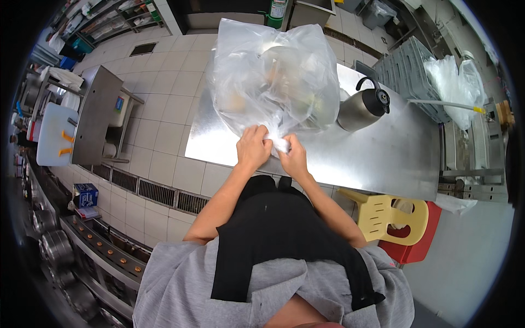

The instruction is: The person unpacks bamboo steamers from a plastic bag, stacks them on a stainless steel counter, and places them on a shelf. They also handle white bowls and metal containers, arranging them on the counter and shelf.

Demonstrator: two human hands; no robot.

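Note:
A large translucent plastic bag (pixel 279 78) with blurred contents, orange-brown and greenish in places, lies on a stainless steel table (pixel 369 156). Its gathered, twisted neck points towards me at the table's near edge. My left hand (pixel 253 146) grips the neck from the left, fingers curled. Close beside it, my right hand (pixel 293 155) pinches the white bunched end of the neck. To the right of the bag stands a steel vacuum jug (pixel 359 110) with a black lid and handle. What is inside the bag cannot be told.
Grey plastic crates (pixel 404 74) stand at the table's far right, with white plastic bags (pixel 457 88) beside them. A yellow plastic stool (pixel 389 217) is at the near right. Across the tiled floor on the left is a steel table (pixel 96 119) with a white cutting board (pixel 55 135).

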